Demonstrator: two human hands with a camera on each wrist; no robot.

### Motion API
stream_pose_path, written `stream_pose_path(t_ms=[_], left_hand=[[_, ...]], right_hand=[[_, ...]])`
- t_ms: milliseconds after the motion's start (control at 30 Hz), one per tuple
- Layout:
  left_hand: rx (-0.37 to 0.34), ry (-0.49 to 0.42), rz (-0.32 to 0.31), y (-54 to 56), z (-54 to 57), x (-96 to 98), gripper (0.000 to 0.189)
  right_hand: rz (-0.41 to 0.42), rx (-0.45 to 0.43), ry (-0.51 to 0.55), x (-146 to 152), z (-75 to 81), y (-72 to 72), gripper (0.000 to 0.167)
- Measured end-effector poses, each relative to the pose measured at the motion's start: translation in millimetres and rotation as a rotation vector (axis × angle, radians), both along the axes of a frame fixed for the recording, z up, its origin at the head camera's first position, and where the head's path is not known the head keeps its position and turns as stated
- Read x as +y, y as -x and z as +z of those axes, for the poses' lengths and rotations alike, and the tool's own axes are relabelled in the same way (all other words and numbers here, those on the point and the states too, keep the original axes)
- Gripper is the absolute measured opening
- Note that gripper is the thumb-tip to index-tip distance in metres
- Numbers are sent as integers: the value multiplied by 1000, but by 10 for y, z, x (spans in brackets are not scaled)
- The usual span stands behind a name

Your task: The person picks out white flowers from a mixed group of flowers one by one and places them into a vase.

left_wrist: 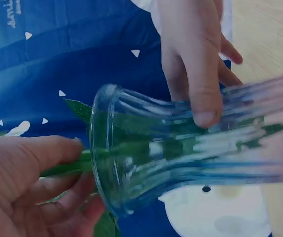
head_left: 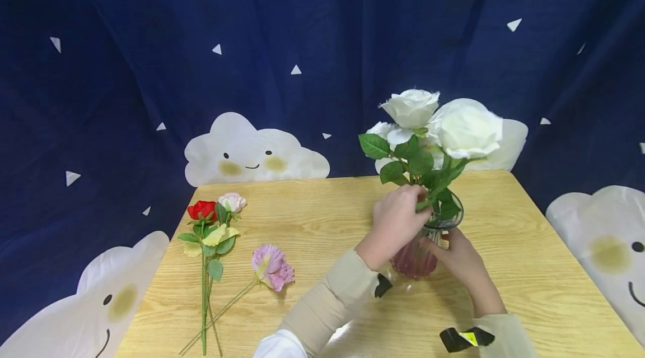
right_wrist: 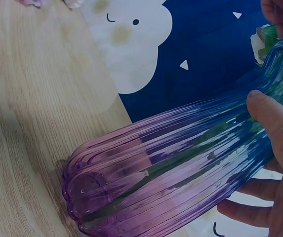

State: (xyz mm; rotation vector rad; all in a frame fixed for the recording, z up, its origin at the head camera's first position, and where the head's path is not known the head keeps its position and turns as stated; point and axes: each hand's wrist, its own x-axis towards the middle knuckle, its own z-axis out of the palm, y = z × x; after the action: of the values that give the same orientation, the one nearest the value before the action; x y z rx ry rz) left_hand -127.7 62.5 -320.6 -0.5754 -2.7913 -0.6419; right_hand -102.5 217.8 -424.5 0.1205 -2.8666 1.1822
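Note:
A ribbed glass vase (head_left: 414, 260), pink at the base and bluish at the flared mouth, stands on the table. White roses (head_left: 468, 129) with green leaves rise above it. My left hand (head_left: 400, 217) is at the vase's mouth, pinching a green stem (left_wrist: 74, 163) just outside the rim, as the left wrist view shows. Around the vase's neck, my right hand (head_left: 457, 260) holds on with thumb on one side and fingers on the other. Through the glass, stems (right_wrist: 181, 170) reach down to the purple-pink base in the right wrist view.
On the left of the wooden table (head_left: 322, 201) lie a red rose (head_left: 202, 210), a pale pink rose (head_left: 232, 202), a yellow flower (head_left: 220, 234) and a purple flower (head_left: 274, 267) with long stems. A dark blue curtain (head_left: 282, 22) with white clouds hangs behind.

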Motion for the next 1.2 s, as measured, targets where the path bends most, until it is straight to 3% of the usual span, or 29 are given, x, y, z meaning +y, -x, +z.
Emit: stream_pose_path(t_ms=[167,400,567,733,833,1033,1200], left_hand=[[-25,99,-35,-12,5,-72,32],[14,69,-67,-43,-1,-188,29],[54,46,-69,-78,-83,-313,25],[94,1,-70,-181,-309,-510,22],[68,-13,-53,-250,-510,-642,20],[-81,10,-19,-358,-904,-931,17],[-240,23,11,-482,-1081,-1192,20]], right_hand=[[-8,2,6,4,-5,-1,73],[-23,-33,0,4,17,-2,76],[-30,-36,-3,-2,9,-4,76],[-43,-51,3,-4,11,-32,78],[-53,-53,-2,7,17,-39,78],[-49,-55,-25,25,39,-49,79],[-12,-14,-77,53,66,-107,82]])
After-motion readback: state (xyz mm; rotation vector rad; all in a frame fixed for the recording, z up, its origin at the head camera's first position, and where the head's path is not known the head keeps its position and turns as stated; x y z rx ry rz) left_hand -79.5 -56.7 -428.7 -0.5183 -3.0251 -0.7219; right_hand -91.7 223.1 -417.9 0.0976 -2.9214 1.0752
